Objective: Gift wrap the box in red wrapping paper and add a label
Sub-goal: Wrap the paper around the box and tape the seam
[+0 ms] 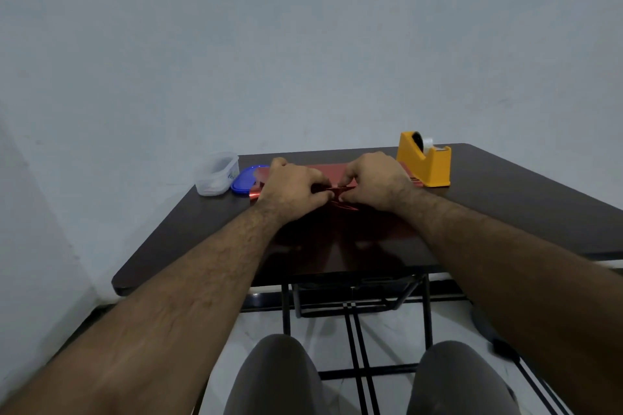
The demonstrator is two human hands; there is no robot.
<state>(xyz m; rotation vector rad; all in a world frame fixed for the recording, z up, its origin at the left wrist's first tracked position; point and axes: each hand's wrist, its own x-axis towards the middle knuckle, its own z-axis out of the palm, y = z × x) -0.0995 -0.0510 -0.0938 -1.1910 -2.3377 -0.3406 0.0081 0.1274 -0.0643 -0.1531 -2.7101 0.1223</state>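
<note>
Red wrapping paper [337, 175]: flaps pinched together at centre, judged for taping.
Left hand [293, 190]: fingers curled, pinching paper.
Right hand [374, 184]: likewise pinching.
Tape dispenser [425, 158]: kept at two o'clock.

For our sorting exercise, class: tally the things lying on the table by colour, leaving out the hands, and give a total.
Red: 1, the wrapping paper
Yellow: 1, the tape dispenser
Blue: 1, the lid
Clear: 1, the plastic tub
Total: 4

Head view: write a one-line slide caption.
Both hands, left hand and right hand, pinch red paper on a dark table beside a yellow tape dispenser.
</note>
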